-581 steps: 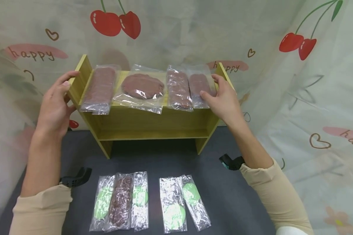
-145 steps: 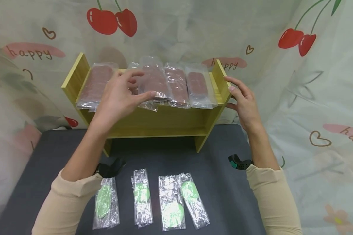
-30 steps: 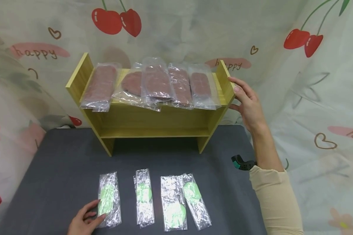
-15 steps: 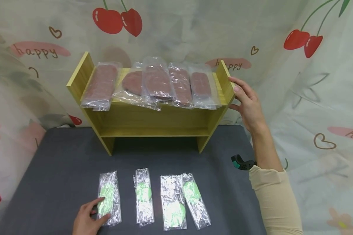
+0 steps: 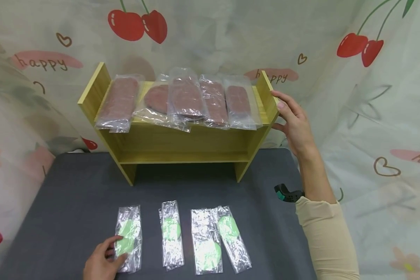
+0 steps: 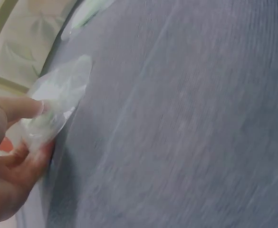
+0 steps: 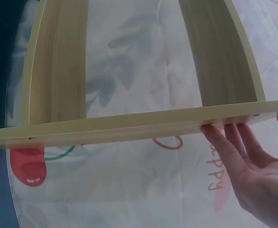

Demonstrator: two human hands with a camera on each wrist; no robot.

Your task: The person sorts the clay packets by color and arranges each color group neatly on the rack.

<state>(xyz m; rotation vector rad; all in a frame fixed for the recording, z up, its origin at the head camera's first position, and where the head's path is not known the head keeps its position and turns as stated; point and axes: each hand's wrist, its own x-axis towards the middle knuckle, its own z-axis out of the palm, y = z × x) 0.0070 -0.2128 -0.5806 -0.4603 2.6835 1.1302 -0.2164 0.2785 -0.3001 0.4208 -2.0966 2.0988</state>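
My left hand (image 5: 101, 264) pinches the leftmost clear plastic packet with green discs (image 5: 128, 237) on the dark desk (image 5: 70, 194); I should lift gently. My right hand (image 5: 294, 124), fingers straight, steadies the yellow wooden shelf (image 5: 182, 144).

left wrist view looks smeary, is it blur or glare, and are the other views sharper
Left wrist view: motion blur streaks the dark mat; the left hand pinches a hazy clear packet. Head view: sharp, glare on packets. Right wrist view: fairly clear, right hand against the shelf.

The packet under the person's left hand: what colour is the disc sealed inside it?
Light green, inside the clear packet that the left hand pinches; the head view shows it best.
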